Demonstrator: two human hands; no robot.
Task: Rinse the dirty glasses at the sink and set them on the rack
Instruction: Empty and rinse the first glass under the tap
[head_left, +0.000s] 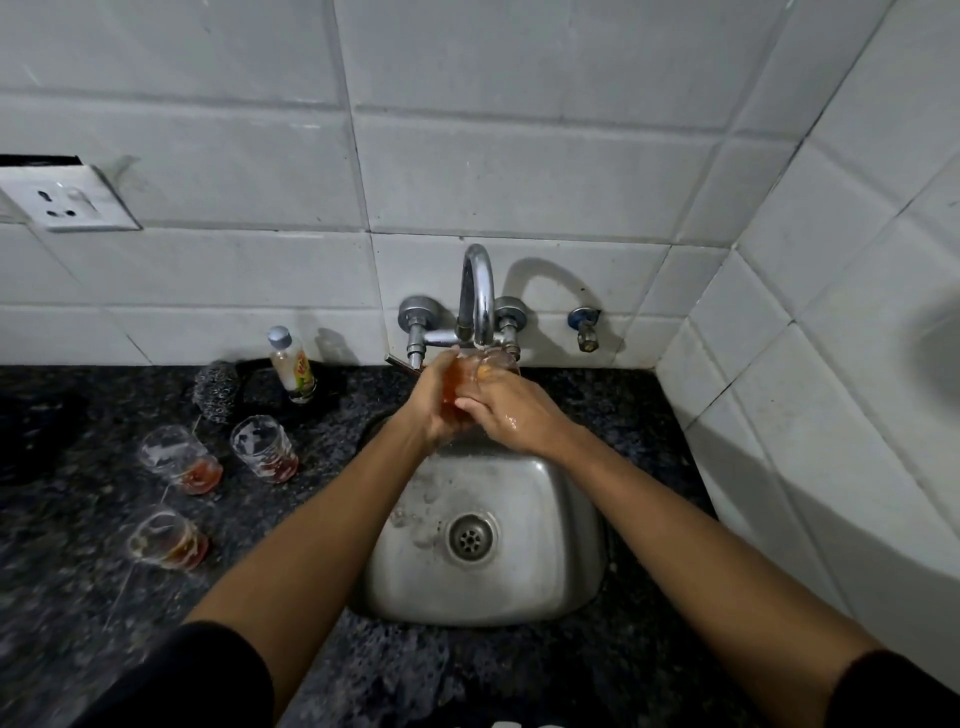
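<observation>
Glass (470, 382) at frame centre, tipped on its side under the tap (480, 291), mouth toward the right; amber tint inside. I see my left hand (436, 400) wrapped around its base end, fingers curled on it. My right hand (506, 410) is wet, fingers closed over the glass near the rim. Both hold it above the sink (519, 587), whose drain (470, 538) sits lower centre.

Left of centre on the dark counter (78, 597): three more glasses standing apart, each with reddish dregs, one nearest the sink (265, 449), one further left (179, 460), one lower left (166, 538).

Behind them a steel scrubber (215, 389) and a small bottle (293, 366) near the tiled wall. Socket (67, 200) at upper left.
</observation>
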